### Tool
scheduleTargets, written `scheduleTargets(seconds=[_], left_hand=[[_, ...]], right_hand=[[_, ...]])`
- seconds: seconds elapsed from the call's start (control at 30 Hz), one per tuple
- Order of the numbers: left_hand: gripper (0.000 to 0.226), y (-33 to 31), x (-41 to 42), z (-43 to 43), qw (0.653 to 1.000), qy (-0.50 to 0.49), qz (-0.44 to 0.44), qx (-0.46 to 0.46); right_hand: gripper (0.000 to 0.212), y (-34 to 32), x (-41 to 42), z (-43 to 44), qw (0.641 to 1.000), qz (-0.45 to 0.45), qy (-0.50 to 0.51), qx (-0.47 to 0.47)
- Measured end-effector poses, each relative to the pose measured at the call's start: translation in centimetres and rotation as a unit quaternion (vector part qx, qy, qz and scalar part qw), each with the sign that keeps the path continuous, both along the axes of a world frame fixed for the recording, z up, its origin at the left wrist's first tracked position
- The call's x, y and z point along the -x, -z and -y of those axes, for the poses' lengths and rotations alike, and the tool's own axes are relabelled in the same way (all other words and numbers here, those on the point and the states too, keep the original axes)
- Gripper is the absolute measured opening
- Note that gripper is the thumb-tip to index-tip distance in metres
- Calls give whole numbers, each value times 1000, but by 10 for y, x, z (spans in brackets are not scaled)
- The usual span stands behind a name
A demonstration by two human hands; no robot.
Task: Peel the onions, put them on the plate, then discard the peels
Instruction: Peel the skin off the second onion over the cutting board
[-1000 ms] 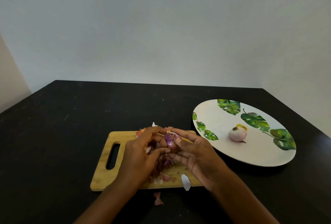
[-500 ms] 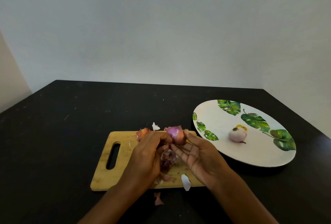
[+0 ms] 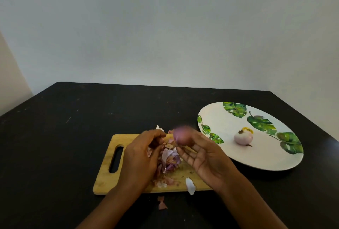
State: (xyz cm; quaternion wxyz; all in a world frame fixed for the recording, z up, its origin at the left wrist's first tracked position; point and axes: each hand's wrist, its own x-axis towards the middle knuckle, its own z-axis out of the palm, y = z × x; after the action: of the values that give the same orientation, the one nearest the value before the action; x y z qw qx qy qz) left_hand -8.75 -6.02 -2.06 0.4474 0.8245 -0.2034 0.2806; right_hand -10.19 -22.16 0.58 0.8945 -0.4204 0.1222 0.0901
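My right hand [image 3: 203,157] is palm up over the wooden cutting board [image 3: 105,177] and holds a small purple onion [image 3: 182,136], blurred by motion, at its thumb and fingertips. My left hand [image 3: 141,157] sits just left of it, apart from the onion, fingers curled and pinching a scrap of peel. A heap of pink and white peels [image 3: 170,159] lies on the board between the hands. One peeled pale onion [image 3: 243,137] rests on the white leaf-patterned plate [image 3: 218,124] to the right.
Board and plate sit on a black table [image 3: 55,137] against a pale wall. A white peel piece [image 3: 190,185] hangs over the board's near edge. A pink scrap [image 3: 162,203] lies on the table in front of the board.
The hands have separated: my right hand has carried the onion up and slightly right toward the plate, while my left hand has let go of it and stays over the peels.
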Motion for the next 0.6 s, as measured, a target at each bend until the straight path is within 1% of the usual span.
scheduleTargets(seconds=[0.13, 0.3, 0.33, 0.47, 0.53, 0.6], left_hand=[[39, 2, -2, -2, 1000, -19, -13, 1], [25, 2, -2, -3, 999, -39, -22, 18], [25, 1, -1, -3, 999, -34, -21, 23], [39, -1, 1, 0, 999, -1, -19, 34], [34, -3, 3, 2, 999, 28, -10, 34], [36, -3, 4, 3, 998, 49, -7, 27]], right_hand=[[36, 3, 0, -2, 999, 24, -17, 21], [40, 4, 0, -4, 998, 42, -20, 36], [41, 4, 0, -5, 998, 47, -21, 37], [40, 4, 1, -4, 997, 58, -26, 41], [42, 5, 0, -4, 997, 60, -28, 49], [48, 7, 0, -4, 996, 64, -27, 59]])
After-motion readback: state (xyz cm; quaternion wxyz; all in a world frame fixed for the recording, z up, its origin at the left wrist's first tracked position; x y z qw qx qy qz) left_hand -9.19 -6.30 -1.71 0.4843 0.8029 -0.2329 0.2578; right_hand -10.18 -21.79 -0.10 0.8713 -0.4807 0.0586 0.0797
